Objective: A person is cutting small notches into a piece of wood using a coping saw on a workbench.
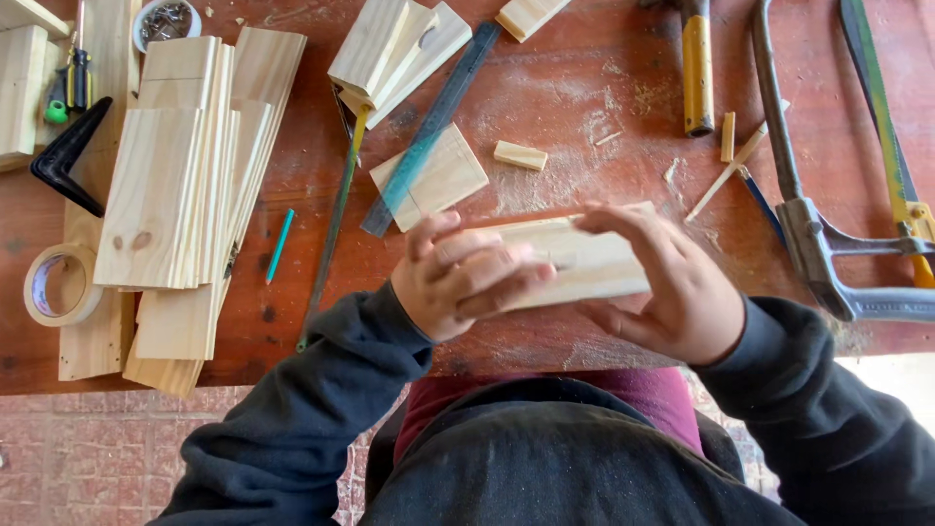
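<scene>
Two hands hold one pale pine block (584,263) just above the near edge of the desk (584,88), a worn red-brown top dusted with sawdust. Block: flat, rectangular, smooth-planed, light grain, lying roughly level with its long side across the view. Left hand (458,282) is curled over the block's left end, fingers (487,268) pressed close together and wrapped across the top face. Right hand (672,292) cups the right end from below and behind, its fingers (623,219) bent over the far edge, tips touching the wood; thumb position under the block cannot be told. Both wrists are in dark sleeves. Beyond the hands lies a small square offcut (443,180) with a dark metal ruler (433,127) laid diagonally across it, and a short wood stub (519,155) just beside. Left of these: a fanned stack of thin pine boards (175,166), a roll of tape (60,284), a teal pencil (280,245). Right side: a grey metal hacksaw frame (828,253) and a yellow-handled tool (696,73), well apart from the block.
</scene>
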